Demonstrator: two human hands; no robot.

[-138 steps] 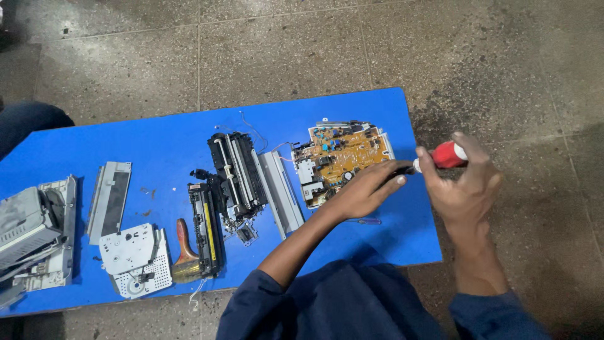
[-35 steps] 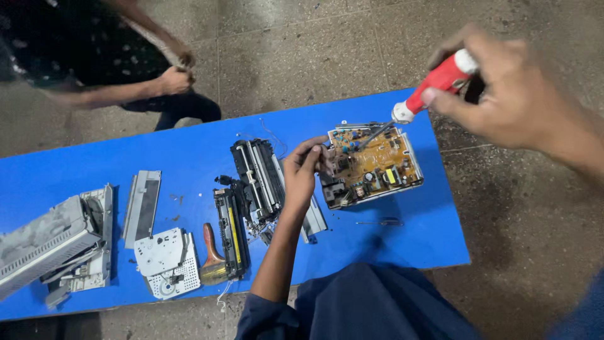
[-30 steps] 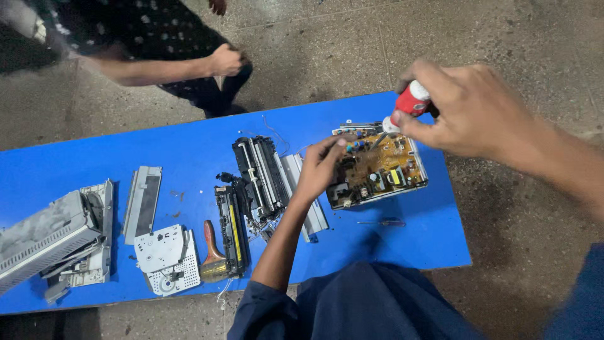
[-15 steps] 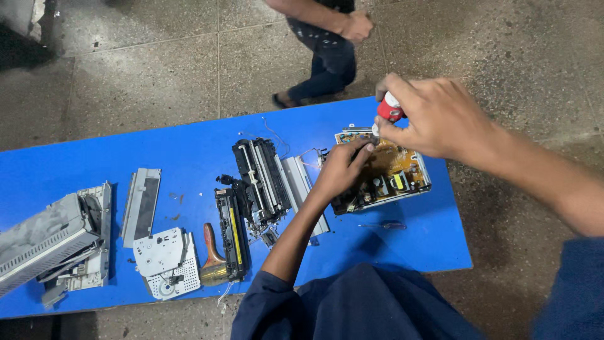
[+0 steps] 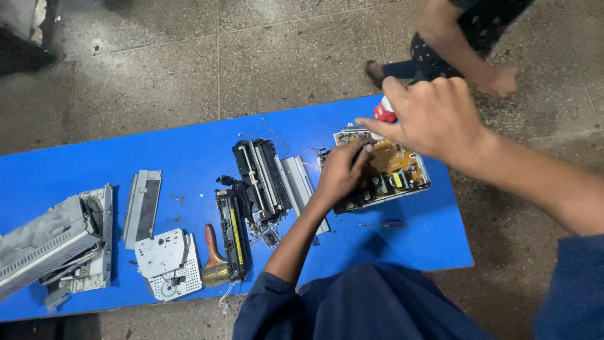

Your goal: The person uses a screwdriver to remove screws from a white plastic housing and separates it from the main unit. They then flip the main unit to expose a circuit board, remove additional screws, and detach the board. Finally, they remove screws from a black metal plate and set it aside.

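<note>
Blue table (image 5: 189, 151) carries all. Circuit board (image 5: 393, 176) at table's right end. Left hand (image 5: 340, 173) presses on board's left edge, fingers curled, holding nothing. Right hand (image 5: 431, 116) above board, fist closed around red-handled screwdriver (image 5: 384, 112).

Left hand (image 5: 340, 173) lies flat, right hand (image 5: 434, 113) fingers curled shut.

Both hands crowd the circuit board (image 5: 393, 176); bare table (image 5: 415, 242) nearer.

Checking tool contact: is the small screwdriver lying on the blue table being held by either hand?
No. The small screwdriver lies alone on the blue table, below the circuit board that both hands work on.
</note>
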